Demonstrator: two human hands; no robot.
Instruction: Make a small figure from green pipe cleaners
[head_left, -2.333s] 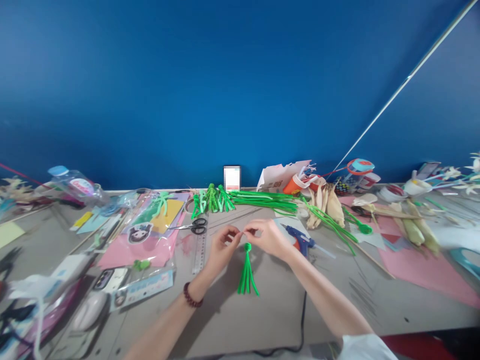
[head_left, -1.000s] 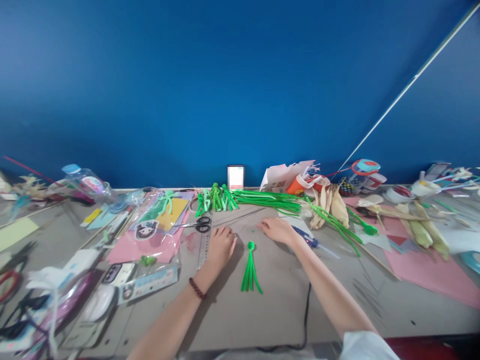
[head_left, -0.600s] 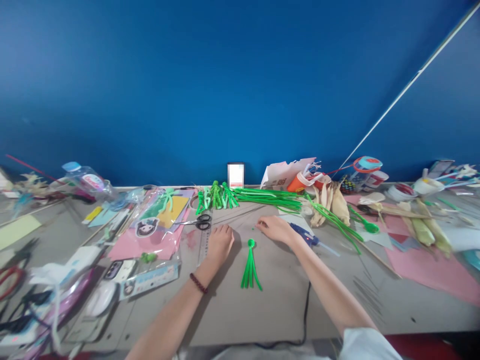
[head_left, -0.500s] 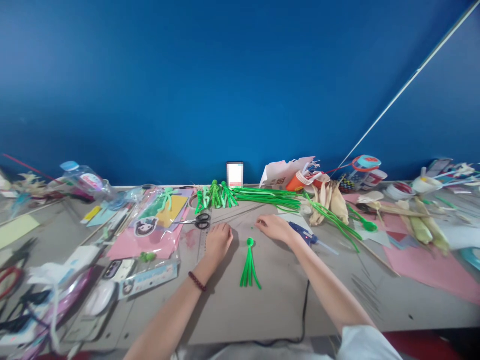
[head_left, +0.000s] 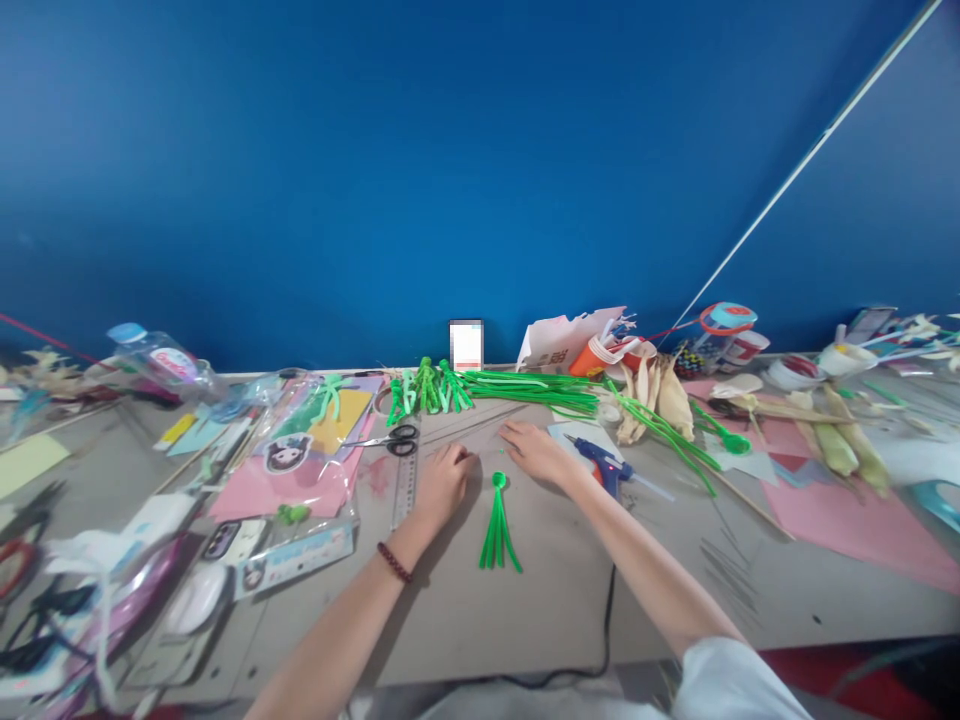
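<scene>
On the grey table between my forearms lies a bundle of green pipe cleaners (head_left: 496, 535), its strands fanned toward me below a small round coiled head. My left hand (head_left: 444, 480), a dark bead bracelet on its wrist, rests left of that head with fingers curled in and nothing visible in them. Just beyond the head, to the right, my right hand (head_left: 531, 450) lies palm down, fingers stretched out and holding nothing. Near its wrist is a blue glue gun (head_left: 606, 462). A metal ruler (head_left: 404, 488) and black-handled scissors (head_left: 401, 438) lie beside my left hand.
Along the back lie long green pipe cleaners (head_left: 532, 393) and several twisted green figures (head_left: 427, 388). A phone (head_left: 466, 345) leans on the blue wall. Plastic-wrapped coloured paper (head_left: 289, 490) is left; dried husks (head_left: 675, 410) and pink paper (head_left: 847, 525) are right. A black cord (head_left: 609, 625) crosses the front.
My right hand has shifted slightly left and its fingers have flattened, uncovering more of the glue gun. My left hand has turned a little to the right. The green bundle stays put.
</scene>
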